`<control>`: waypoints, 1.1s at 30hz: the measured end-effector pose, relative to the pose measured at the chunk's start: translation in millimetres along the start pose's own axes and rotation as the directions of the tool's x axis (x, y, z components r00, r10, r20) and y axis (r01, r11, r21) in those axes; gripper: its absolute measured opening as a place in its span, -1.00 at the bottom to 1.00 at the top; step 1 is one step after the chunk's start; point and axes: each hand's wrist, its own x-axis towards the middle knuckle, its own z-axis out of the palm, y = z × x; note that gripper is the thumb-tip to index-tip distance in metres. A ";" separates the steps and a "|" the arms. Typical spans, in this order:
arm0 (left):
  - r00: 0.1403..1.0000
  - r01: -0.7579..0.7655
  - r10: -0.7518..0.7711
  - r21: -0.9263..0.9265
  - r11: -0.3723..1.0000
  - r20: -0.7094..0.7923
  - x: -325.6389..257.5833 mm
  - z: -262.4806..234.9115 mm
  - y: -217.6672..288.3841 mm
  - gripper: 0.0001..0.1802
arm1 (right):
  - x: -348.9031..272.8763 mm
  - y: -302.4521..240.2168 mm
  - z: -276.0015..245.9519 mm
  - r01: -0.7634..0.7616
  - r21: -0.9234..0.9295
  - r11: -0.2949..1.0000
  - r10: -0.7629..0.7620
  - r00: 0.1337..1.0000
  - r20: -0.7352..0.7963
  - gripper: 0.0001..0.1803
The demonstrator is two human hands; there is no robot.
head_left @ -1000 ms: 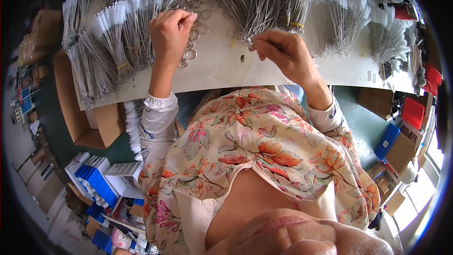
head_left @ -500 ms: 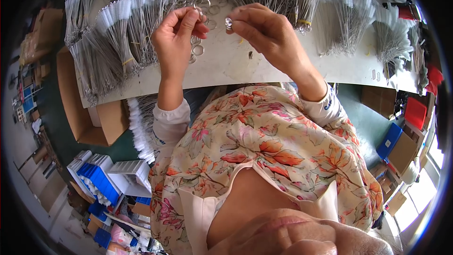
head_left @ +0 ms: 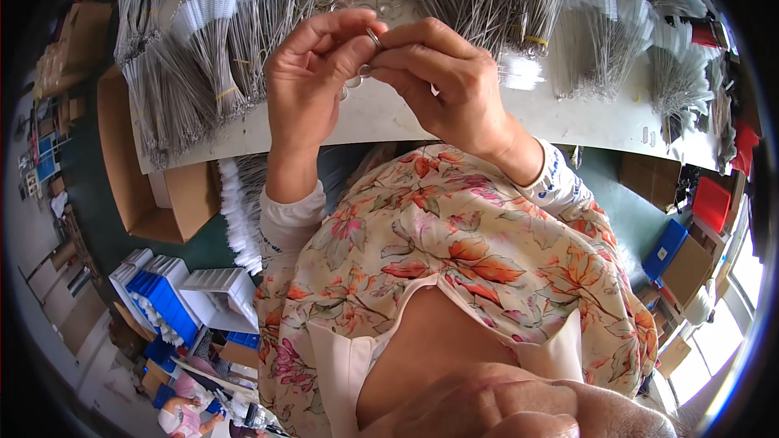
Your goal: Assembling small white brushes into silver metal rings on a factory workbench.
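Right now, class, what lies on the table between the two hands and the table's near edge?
In the head view, only bare white table lies between the left hand, the right hand and the near edge; both pinch a small metal ring.

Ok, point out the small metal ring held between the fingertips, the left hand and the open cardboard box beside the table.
metal ring (head_left: 374,36), head view, on the ring's top arc between the fingertips.
left hand (head_left: 312,73), head view, on the back of the hand.
cardboard box (head_left: 188,195), head view, on its front flap.
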 end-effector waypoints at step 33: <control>0.923 -0.380 0.261 0.568 0.731 0.281 -5.3 2.8 48.8 -0.69 | 20.6 -22.8 -27.0 -0.659 0.435 0.613 0.506 0.751 0.425 -0.81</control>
